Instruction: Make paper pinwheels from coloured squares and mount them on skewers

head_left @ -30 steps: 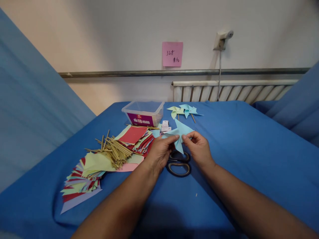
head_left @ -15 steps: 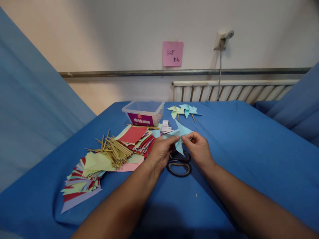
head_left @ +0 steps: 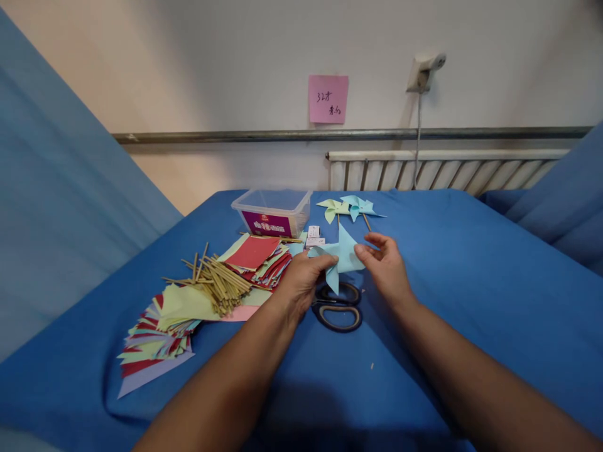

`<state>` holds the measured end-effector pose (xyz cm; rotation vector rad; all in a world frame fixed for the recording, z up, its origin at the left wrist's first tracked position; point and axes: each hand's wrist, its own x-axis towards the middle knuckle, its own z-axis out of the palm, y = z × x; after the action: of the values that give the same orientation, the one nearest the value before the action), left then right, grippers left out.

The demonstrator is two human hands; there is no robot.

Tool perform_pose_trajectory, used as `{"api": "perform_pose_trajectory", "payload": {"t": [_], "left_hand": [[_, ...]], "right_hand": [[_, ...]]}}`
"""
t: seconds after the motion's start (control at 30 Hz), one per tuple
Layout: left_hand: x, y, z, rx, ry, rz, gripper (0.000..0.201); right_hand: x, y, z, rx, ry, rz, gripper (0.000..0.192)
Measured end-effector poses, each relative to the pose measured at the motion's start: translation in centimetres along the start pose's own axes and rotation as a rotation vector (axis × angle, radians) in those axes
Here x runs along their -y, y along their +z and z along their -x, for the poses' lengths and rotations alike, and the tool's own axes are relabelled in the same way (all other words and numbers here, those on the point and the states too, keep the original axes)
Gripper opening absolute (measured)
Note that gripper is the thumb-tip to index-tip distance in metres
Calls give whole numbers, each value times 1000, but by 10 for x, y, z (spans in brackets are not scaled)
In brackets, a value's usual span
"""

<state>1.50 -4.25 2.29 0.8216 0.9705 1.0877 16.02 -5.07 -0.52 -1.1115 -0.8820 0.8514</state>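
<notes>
A light blue paper pinwheel shape (head_left: 343, 254) is held just above the blue cloth at the middle of the view. My left hand (head_left: 301, 284) pinches its left side between thumb and fingers. My right hand (head_left: 387, 267) grips its right edge, with the index finger stretched out over the paper. Black-handled scissors (head_left: 340, 307) lie on the cloth directly under and between my hands.
Left of my hands lie a bundle of thin wooden sticks (head_left: 217, 280) and piles of coloured paper squares (head_left: 257, 257), more paper (head_left: 155, 333) further left. A clear plastic box (head_left: 272, 211) and two finished pinwheels (head_left: 351, 208) sit behind. A radiator (head_left: 447, 169) runs along the wall.
My right hand has slid from the centre of the paper to its right edge and its index finger has lifted. My left hand keeps its pinch; the paper now shows wider.
</notes>
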Motion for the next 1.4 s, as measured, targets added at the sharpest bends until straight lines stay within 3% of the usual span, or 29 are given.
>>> {"api": "perform_pose_trajectory", "payload": {"t": [0.07,0.23,0.37,0.5,0.6,0.8,0.93,1.1,1.4], "left_hand": [[-3,-3,0,37,-5,-74,33],[-12,-5,6,125,-20,-334,23],[-17,-6,9,160,15,-537,16],[-19,-9,8,166,76,-647,14],[-19,-8,8,161,80,-605,16],[-4,2,6,96,40,-176,35],[13,7,3,129,-16,15,33],[27,9,-2,88,-13,128,34],[27,12,-1,-3,27,152,36]], "right_hand": [[4,-5,-7,85,68,-63,49],[11,-12,-7,498,263,-93,48],[10,-11,-2,556,256,27,49],[11,-10,-1,593,325,-31,46],[8,-7,1,550,327,-66,45],[-8,4,3,158,173,-224,44],[-14,9,4,21,109,-285,41],[-12,14,9,-4,108,-286,41],[-7,17,16,35,161,-259,41]]}}
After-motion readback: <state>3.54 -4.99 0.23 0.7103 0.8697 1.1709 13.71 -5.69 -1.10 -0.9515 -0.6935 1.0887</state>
